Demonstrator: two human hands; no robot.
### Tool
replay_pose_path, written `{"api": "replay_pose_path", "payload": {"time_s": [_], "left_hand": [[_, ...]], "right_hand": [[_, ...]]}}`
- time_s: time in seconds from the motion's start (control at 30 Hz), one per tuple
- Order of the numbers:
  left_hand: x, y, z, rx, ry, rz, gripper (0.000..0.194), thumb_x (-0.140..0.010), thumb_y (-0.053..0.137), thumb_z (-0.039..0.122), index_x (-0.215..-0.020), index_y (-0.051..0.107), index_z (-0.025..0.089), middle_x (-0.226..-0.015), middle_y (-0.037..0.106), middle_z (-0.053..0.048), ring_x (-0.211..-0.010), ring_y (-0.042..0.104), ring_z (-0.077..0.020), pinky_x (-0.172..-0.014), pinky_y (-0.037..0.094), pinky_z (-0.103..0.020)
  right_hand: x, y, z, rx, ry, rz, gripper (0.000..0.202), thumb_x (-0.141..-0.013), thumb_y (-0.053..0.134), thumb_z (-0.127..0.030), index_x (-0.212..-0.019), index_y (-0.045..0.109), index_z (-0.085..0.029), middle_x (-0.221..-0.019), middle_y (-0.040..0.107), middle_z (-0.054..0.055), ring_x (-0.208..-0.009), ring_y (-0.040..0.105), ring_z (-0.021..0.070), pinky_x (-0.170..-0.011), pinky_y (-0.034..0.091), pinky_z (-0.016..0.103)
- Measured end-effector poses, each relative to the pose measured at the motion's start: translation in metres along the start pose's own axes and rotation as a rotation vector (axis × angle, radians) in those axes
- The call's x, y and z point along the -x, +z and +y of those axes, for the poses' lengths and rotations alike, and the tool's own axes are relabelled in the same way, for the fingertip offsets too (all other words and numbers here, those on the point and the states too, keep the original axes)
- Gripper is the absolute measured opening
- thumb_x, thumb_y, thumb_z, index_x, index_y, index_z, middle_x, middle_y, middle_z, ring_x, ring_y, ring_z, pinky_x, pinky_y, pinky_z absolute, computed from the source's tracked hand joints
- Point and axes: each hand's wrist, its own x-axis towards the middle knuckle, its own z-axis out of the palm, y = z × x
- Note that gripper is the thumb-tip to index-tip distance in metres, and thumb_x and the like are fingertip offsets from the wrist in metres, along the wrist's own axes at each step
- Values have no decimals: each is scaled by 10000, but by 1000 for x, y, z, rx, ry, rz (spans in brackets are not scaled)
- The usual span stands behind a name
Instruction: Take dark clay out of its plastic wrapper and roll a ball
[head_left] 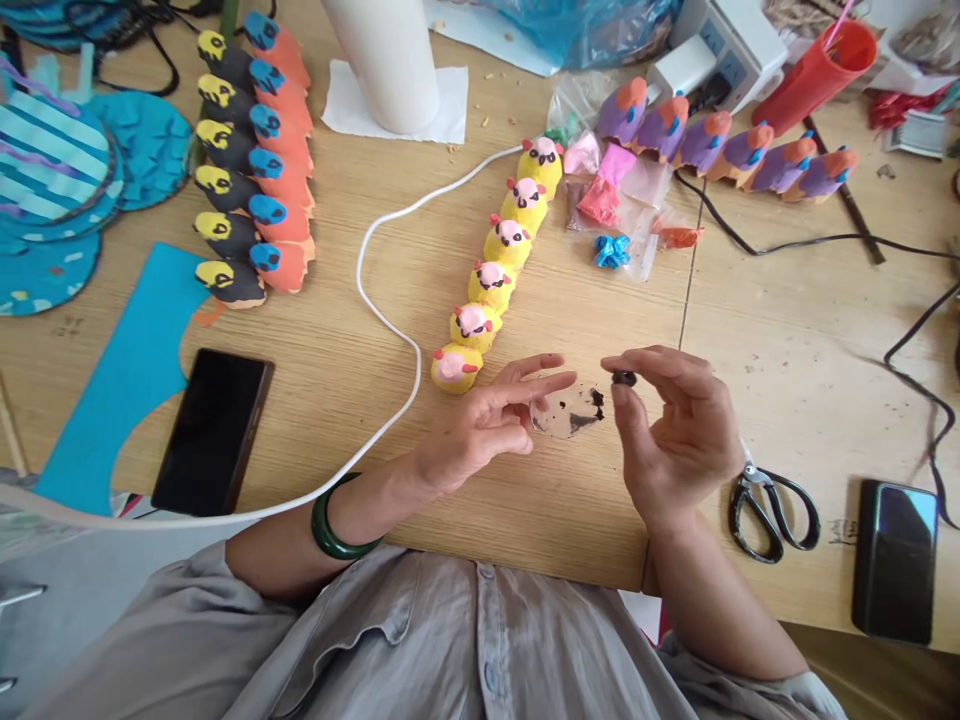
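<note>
My right hand (675,430) is closed, pinching a small black lump of modelling clay (623,378) between thumb and fingertips. To its left, my left hand (487,425) holds the edge of a small clear plastic piece (566,418) smeared with black bits, its index and middle fingers stretched out above it. Just beyond the hands runs a slanting row of yellow clay-covered figures (491,285) with pink faces and red ears. Most of the faces bear black markings; the nearest face (454,368) shows none that I can see.
Black-handled scissors (772,510) and a phone (896,560) lie at right, another phone (214,430) at left. A white cable (360,270) curves across the table (330,400). Clay packets (611,190), purple figures (705,140) and orange figures (289,170) stand farther back.
</note>
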Motion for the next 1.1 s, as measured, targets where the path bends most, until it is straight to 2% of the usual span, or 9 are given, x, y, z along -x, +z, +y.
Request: {"api": "replay_pose_path", "payload": {"time_s": [0.17,0.3,0.43,0.57,0.63,0.77,0.83,0.97,1.1], "left_hand": [[1,0,0,-105,92,-21,703,-759,589,103,-1387,666,410,-1607,464,15,-1328,524,-259,-993,523,-387],[4,2,6,-300,186,-16,651,-790,558,78,-1376,679,335,-1601,481,-24,-1502,392,-307,-1019,518,-416],[7,6,11,-427,221,-18,506,-760,525,41,-1145,774,254,-1564,525,-43,-1334,563,-273,-1089,484,-451],[8,9,12,-542,271,-1,422,-735,519,16,-994,786,215,-1462,602,-69,-1337,564,-260,-1156,434,-448],[7,9,13,-558,278,1,414,-740,515,13,-985,784,210,-1437,619,-76,-1332,571,-254,-1147,445,-440],[5,7,13,-516,278,-2,436,-747,515,4,-1025,781,210,-1468,617,-81,-1303,593,-252,-1121,465,-444],[4,8,9,-485,251,17,394,-786,537,15,-1024,783,210,-1440,641,-87,-1287,604,-252,-1037,516,-409],[1,11,0,-453,215,125,245,-902,575,91,-1003,774,194,-1274,718,-106,-1196,649,-222,-813,547,-290],[0,9,1,-699,341,303,134,-959,597,177,-972,731,176,-954,699,-62,-781,610,-131,-672,473,-258]], "right_hand": [[-1,2,5,60,-99,-78,320,-892,707,-84,-1141,707,-285,-1031,776,51,-1049,697,261,-935,597,506],[-3,1,12,6,58,-52,251,-927,688,-122,-1117,720,-283,-1131,761,62,-1098,698,257,-928,601,497],[-4,0,14,-2,90,-88,208,-928,701,-149,-1087,727,-281,-1181,745,66,-1142,687,257,-952,591,495],[-5,3,12,71,-20,-234,196,-909,717,-130,-1044,732,-272,-1140,764,57,-1115,680,251,-992,567,504],[-5,4,10,40,1,-261,175,-919,706,-136,-1034,735,-266,-1095,773,51,-1081,690,239,-976,581,485],[-5,0,11,-146,239,-33,128,-949,691,-204,-1057,737,-254,-1041,759,40,-1009,724,200,-868,648,399],[-6,0,16,-201,331,38,97,-944,708,-244,-1036,739,-244,-1009,760,31,-959,735,179,-816,668,358],[-6,3,28,-246,442,10,179,-888,781,-299,-1045,727,-231,-981,764,26,-932,748,173,-759,678,321],[-6,4,37,-214,457,-7,156,-888,778,-318,-1002,734,-221,-963,757,28,-939,737,171,-761,673,311]]}}
